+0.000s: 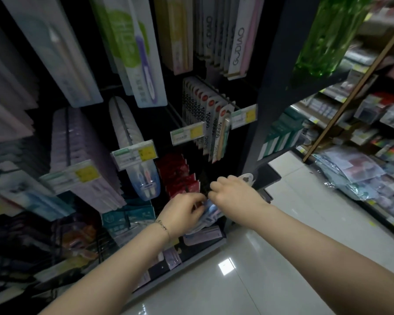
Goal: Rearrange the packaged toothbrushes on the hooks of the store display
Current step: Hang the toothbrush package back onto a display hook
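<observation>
Hands work low on the display, close together. The left hand (184,209), with a bracelet (163,227) at its wrist, has its fingers curled round a small bunch of blue toothbrush packs (210,212). It holds them fanned and tilted just below the red packs (180,178). The right hand (231,189) sits just above the bunch, fingers curled at its top edge. Whether it pinches a pack or the hook cannot be told, since the hook is hidden behind the knuckles and the frame is blurred. Judged step: threading the bunch onto a low hook. To do it well, the person should square the packs so their hang holes line up. The right hand should steer the hook tip through the holes while the left hand bears the weight until the packs slide fully back. Risk noted: a loose pack may slip to the floor (259,269), or the neighbouring red row may be knocked. Higher up, rows behind price tags (134,155) hang evenly and appear to need no attention.
</observation>
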